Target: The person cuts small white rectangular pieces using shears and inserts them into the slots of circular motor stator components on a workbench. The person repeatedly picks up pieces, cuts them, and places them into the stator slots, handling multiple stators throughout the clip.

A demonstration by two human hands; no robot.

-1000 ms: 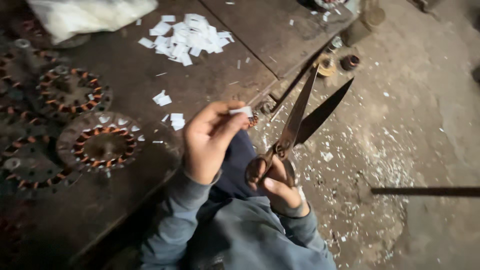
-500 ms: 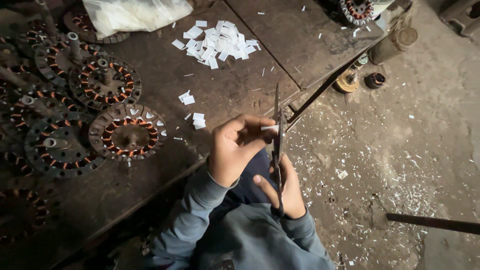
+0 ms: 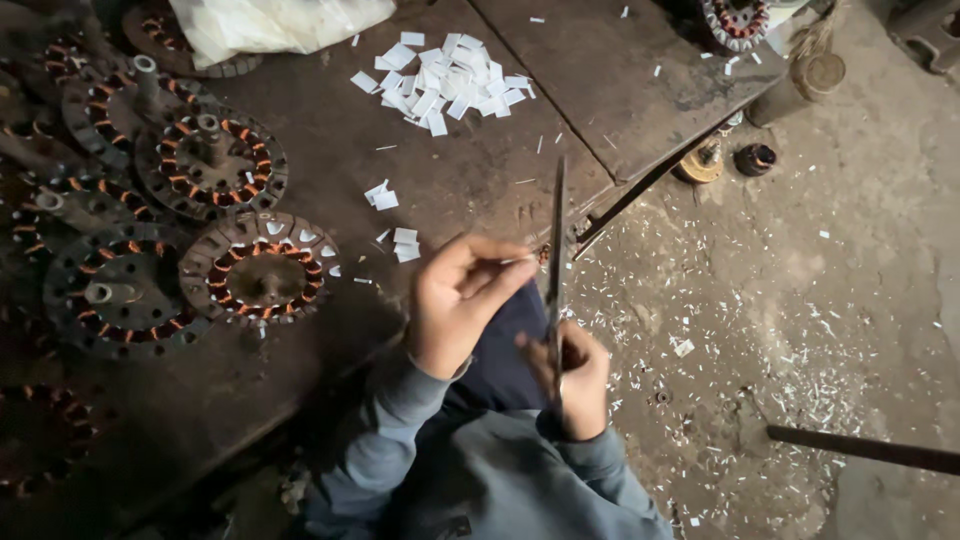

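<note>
Two hands at work: right hand [image 3: 575,375] closed around scissors [image 3: 556,262] (blades shut, upright), left hand [image 3: 462,300] pinching paper strip [image 3: 520,259] beside counter [image 3: 470,170].

Long dark metal scissors [image 3: 556,262], blades spread wide toward 1 o'clock a second ago, now closed and pointing 12 o'clock. Left hand [image 3: 455,300] pinch moved against the blades.

Only one package: crumpled white plastic bag [image 3: 275,25], at eleven o'clock on the dark surface [image 3: 480,170], lying over a stator. No labels, signs or screens.
</note>
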